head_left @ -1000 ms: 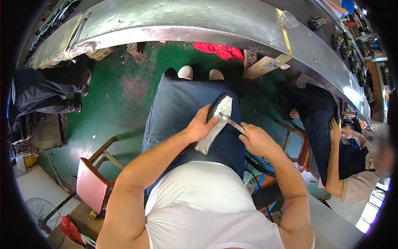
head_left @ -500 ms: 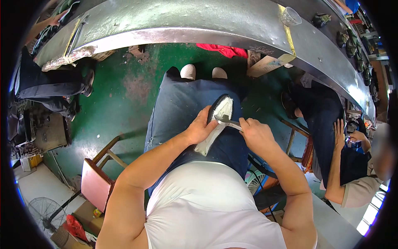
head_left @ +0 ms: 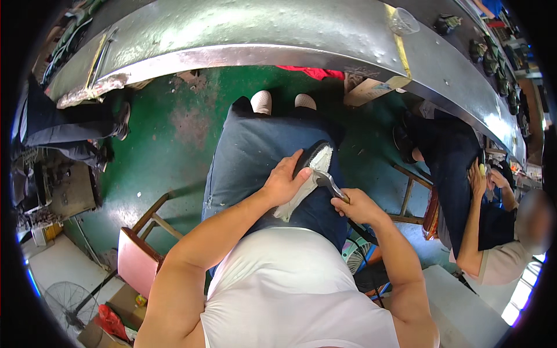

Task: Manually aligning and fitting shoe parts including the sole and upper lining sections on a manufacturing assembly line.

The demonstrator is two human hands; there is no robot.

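Observation:
Across my lap lies a shoe (head_left: 321, 158), underside up, with a dark edge around a white inner face; a loose white strip runs from it toward my waist. My left hand (head_left: 283, 181) grips the shoe's left side, fingers along the dark edge and thumb over the white face. My right hand (head_left: 358, 206) is closed around the handle of metal pincers (head_left: 329, 181). Their curved head meets the shoe's right edge, close to my left thumb. What the jaws bite on is too small to tell.
A long metal bench (head_left: 243, 55) curves ahead of my knees, with a clear plastic cup (head_left: 404, 22) on it. A pink-topped stool (head_left: 136, 261) stands at left, near a fan (head_left: 64, 301). A co-worker (head_left: 493, 232) sits at right; another person's legs (head_left: 75, 122) show at left.
My right hand has moved down and slightly right, and the pincers now slant more steeply. The shoe and my left hand have shifted slightly right, with the shoe tilting.

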